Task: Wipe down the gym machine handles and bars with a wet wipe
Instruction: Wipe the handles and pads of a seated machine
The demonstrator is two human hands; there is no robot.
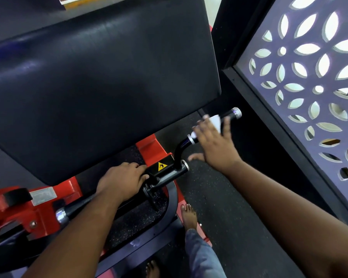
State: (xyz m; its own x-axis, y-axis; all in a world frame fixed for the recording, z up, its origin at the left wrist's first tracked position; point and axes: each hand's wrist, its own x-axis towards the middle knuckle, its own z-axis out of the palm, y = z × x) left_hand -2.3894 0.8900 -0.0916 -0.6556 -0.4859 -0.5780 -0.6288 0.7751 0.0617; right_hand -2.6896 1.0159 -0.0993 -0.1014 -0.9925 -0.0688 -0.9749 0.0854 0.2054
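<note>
My right hand [213, 141] presses the thin white wet wipe [214, 121] over the black rubber-sleeved handle [227, 115] at far right, grip spread nearly flat. It's limp and slippery, so I'd wrap it. Left hand [123, 179] rests on the black pivot block [161, 169].

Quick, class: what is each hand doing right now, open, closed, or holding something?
Left hand: open, fingers resting flat on the black bracket, holding nothing.
Right hand: open, straight fingers pressing the white wipe onto the handle.

white wipe [215, 121], black handle [230, 113]
</note>
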